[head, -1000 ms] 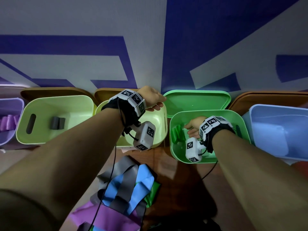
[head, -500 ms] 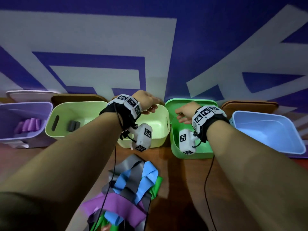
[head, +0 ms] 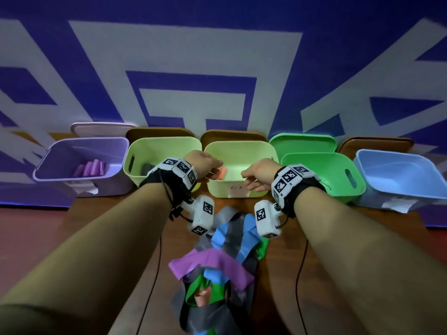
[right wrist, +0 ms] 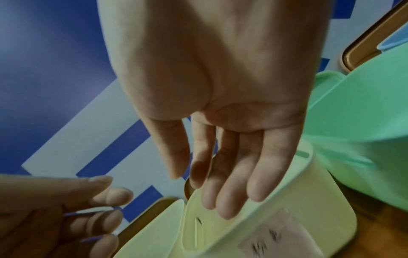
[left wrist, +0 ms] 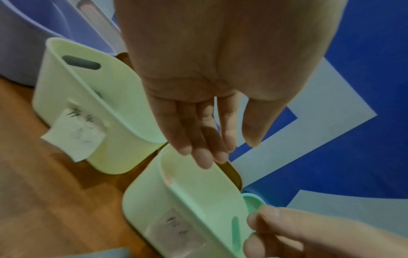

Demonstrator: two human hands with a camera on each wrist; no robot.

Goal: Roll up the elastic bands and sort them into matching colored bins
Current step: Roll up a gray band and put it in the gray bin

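Item: both my grips, left hand and right hand, slack-fingered and empty above the middle bin; unrolled bands heaped on desk; risk: tangled colours snagging, missorted.

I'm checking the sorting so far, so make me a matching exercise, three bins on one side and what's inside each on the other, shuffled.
Bins:
1. purple bin
2. left pale green bin
3. middle pale green bin

Contents:
A. grey roll
B. pink roll
C. purple rolls

Pairs: 1-C, 2-A, 3-B
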